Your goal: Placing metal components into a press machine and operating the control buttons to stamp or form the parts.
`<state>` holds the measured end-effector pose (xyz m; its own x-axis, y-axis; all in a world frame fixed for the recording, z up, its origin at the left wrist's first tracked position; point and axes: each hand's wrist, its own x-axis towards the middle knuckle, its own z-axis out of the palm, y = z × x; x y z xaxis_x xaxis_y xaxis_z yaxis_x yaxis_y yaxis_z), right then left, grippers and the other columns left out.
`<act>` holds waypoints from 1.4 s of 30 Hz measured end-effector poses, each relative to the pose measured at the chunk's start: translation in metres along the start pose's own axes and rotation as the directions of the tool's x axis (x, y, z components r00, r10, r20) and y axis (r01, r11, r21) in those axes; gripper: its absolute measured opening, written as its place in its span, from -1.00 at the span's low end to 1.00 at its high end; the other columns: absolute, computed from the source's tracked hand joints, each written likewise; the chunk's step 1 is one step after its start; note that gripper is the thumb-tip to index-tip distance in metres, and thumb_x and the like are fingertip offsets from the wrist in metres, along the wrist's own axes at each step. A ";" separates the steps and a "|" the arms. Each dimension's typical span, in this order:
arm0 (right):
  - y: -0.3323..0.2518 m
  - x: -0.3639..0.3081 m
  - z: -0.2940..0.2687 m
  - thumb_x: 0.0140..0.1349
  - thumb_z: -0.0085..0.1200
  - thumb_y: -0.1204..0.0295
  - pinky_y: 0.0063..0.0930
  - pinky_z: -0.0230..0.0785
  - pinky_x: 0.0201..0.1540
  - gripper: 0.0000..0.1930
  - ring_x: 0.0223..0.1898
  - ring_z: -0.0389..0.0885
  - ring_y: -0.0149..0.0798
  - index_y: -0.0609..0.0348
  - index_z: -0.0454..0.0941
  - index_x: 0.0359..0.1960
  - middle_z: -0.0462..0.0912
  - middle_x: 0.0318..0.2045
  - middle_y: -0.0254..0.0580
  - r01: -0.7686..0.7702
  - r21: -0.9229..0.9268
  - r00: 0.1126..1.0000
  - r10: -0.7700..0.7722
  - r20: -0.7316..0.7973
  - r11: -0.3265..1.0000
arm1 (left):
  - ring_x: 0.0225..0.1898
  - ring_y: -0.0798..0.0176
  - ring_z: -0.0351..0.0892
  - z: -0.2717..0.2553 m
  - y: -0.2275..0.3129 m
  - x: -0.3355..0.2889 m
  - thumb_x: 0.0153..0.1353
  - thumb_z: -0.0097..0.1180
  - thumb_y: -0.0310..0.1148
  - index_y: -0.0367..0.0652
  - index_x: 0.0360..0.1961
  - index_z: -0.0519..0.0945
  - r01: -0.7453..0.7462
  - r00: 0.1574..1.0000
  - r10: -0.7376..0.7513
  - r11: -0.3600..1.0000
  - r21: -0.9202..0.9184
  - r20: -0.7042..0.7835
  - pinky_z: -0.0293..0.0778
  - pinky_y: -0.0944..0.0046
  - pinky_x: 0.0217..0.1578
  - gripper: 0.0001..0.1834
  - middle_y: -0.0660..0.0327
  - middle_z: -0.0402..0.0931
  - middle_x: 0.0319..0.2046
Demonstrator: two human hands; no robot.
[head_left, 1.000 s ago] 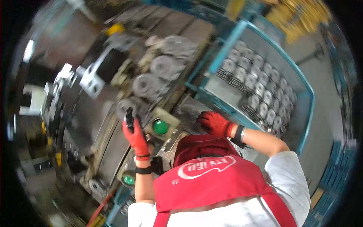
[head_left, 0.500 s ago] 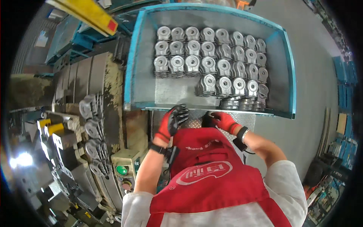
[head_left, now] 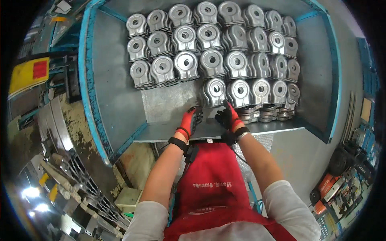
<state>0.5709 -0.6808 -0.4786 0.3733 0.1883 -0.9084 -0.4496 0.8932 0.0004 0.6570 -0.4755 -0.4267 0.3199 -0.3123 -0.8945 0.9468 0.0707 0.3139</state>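
Observation:
My left hand [head_left: 190,122], in a red and black glove, is over the near part of a blue-rimmed metal bin [head_left: 83,72]. Its fingers are apart and nothing shows in them. To its right is my right hand [head_left: 230,117], gloved the same way, fingers spread and empty. Its fingertips are close to the lower edge of a stack of stamped metal brackets [head_left: 216,92], each with a round hole; whether they touch it I cannot tell. Several rows of such stacks fill the bin's far and right parts. Bare bin floor [head_left: 161,104] shows left of that front stack.
The bin's low front edge [head_left: 273,131] runs just before my wrists. On the left are a machine with a worn metal surface [head_left: 80,120] and a yellow beam with a red patch [head_left: 28,74]. An orange and black machine [head_left: 327,188] stands at the lower right.
Both hands have moved forward from in front of my apron, over the bin's front edge and into the bin. My view has shifted closer, so the bin looks larger. The stacks look unchanged.

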 end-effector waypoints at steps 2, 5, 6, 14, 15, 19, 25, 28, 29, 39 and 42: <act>0.011 0.041 0.003 0.17 0.03 0.19 -0.40 0.23 0.11 -0.40 0.01 0.43 -0.25 0.14 0.15 0.19 0.40 0.08 -0.16 0.063 0.096 0.994 -0.072 0.085 0.993 | -0.19 0.31 0.47 0.008 0.009 0.010 0.15 0.08 -0.23 -0.13 0.03 0.41 -0.211 0.973 0.214 0.977 0.045 -0.085 0.37 0.32 -0.17 -0.57 0.25 0.49 -0.16; 0.018 0.066 0.004 0.17 0.03 0.19 -0.39 0.22 0.13 -0.51 0.02 0.42 -0.26 0.09 0.29 0.10 0.45 0.03 -0.24 0.291 0.011 0.861 -0.267 0.432 0.957 | -0.09 0.31 0.43 0.022 0.032 0.024 0.09 0.18 -0.24 -0.13 0.08 0.38 -0.407 0.900 0.431 0.885 0.228 -0.063 0.35 0.34 -0.13 -0.48 0.25 0.46 -0.07; 0.019 0.066 0.006 0.16 0.04 0.18 -0.39 0.21 0.13 -0.54 0.01 0.43 -0.27 0.07 0.34 0.06 0.48 0.00 -0.26 0.383 -0.039 0.868 -0.345 0.358 0.923 | -0.03 0.29 0.40 0.027 0.041 0.031 0.08 0.19 -0.23 -0.13 0.12 0.36 -0.460 0.872 0.488 0.838 0.295 -0.027 0.32 0.33 -0.07 -0.43 0.24 0.44 -0.02; 0.012 0.020 0.041 0.19 -0.03 0.11 -0.32 0.29 0.08 -0.58 -0.02 0.48 -0.23 0.02 0.43 0.02 0.52 -0.02 -0.30 -0.004 0.378 0.972 -0.086 0.221 0.926 | 0.16 0.22 0.25 0.043 0.063 0.093 0.02 0.23 -0.22 -0.24 0.22 0.19 -0.372 0.928 0.328 0.780 0.503 0.177 0.17 0.25 0.14 -0.24 0.15 0.29 0.14; 0.013 0.022 0.040 0.19 -0.04 0.10 -0.31 0.28 0.09 -0.57 -0.01 0.48 -0.23 0.02 0.42 0.03 0.52 -0.02 -0.29 -0.019 0.395 0.972 -0.076 0.222 0.918 | 0.16 0.22 0.25 0.042 0.060 0.099 0.01 0.24 -0.22 -0.24 0.22 0.19 -0.376 0.926 0.329 0.788 0.488 0.184 0.18 0.25 0.14 -0.23 0.14 0.29 0.13; 0.022 0.047 0.030 0.21 -0.09 0.08 -0.28 0.21 0.15 -0.56 0.03 0.44 -0.22 0.04 0.40 0.04 0.49 0.01 -0.27 0.122 0.471 0.950 -0.240 0.201 0.874 | 0.13 0.21 0.28 0.040 0.047 0.109 -0.04 0.29 -0.27 -0.24 0.21 0.18 -0.429 0.900 0.410 0.770 0.473 0.148 0.22 0.25 0.12 -0.20 0.14 0.30 0.12; 0.034 0.060 0.027 0.25 -0.15 0.13 -0.29 0.18 0.18 -0.58 0.04 0.41 -0.24 0.06 0.36 0.06 0.46 0.03 -0.19 0.292 0.241 0.948 -0.313 0.053 0.926 | 0.06 0.21 0.35 0.036 0.032 0.096 -0.06 0.30 -0.29 -0.24 0.17 0.20 -0.446 0.878 0.476 0.774 0.450 0.051 0.30 0.24 0.05 -0.22 0.13 0.34 0.07; 0.037 0.036 0.034 0.26 -0.15 0.29 -0.35 0.21 0.15 -0.62 0.02 0.43 -0.28 0.12 0.32 0.09 0.44 0.03 -0.15 0.579 -0.047 0.807 -0.564 0.173 0.814 | 0.06 0.21 0.34 0.027 0.027 0.088 -0.05 0.29 -0.29 -0.23 0.18 0.20 -0.407 0.900 0.435 0.820 0.402 0.025 0.31 0.25 0.03 -0.23 0.11 0.34 0.06; 0.036 0.026 0.036 0.26 -0.15 0.35 -0.37 0.22 0.15 -0.63 0.01 0.44 -0.29 0.14 0.31 0.09 0.44 0.03 -0.14 0.573 -0.046 0.812 -0.558 0.172 0.819 | 0.06 0.22 0.33 0.024 0.026 0.087 -0.05 0.28 -0.32 -0.22 0.18 0.17 -0.337 0.929 0.371 0.847 0.411 -0.002 0.32 0.25 0.02 -0.22 0.11 0.32 0.05; 0.031 -0.064 0.070 0.21 -0.10 0.55 -0.50 0.32 -0.01 -0.67 -0.10 0.49 -0.35 0.29 0.35 0.03 0.49 -0.08 -0.19 0.547 -0.624 0.809 -0.543 0.222 0.559 | 0.03 0.26 0.32 0.020 -0.015 -0.014 -0.02 0.26 -0.34 -0.15 0.15 0.16 -0.468 0.818 0.548 0.811 0.352 -0.176 0.36 0.29 -0.02 -0.28 0.16 0.27 0.00; 0.025 -0.118 0.095 0.24 -0.13 0.41 -0.32 0.32 0.05 -0.65 -0.04 0.47 -0.23 0.25 0.35 0.05 0.50 -0.07 -0.13 0.294 -0.322 0.953 -0.248 0.176 0.900 | 0.07 0.22 0.27 0.042 -0.008 -0.076 -0.02 0.28 -0.26 -0.22 0.16 0.14 -0.576 0.664 0.711 0.683 0.449 -0.230 0.28 0.27 0.06 -0.23 0.13 0.24 0.03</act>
<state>0.5921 -0.6418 -0.3314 0.6097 0.0295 -0.7921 -0.5561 0.7281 -0.4009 0.6237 -0.4928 -0.3482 0.8940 0.0612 -0.4439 0.4468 -0.1966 0.8728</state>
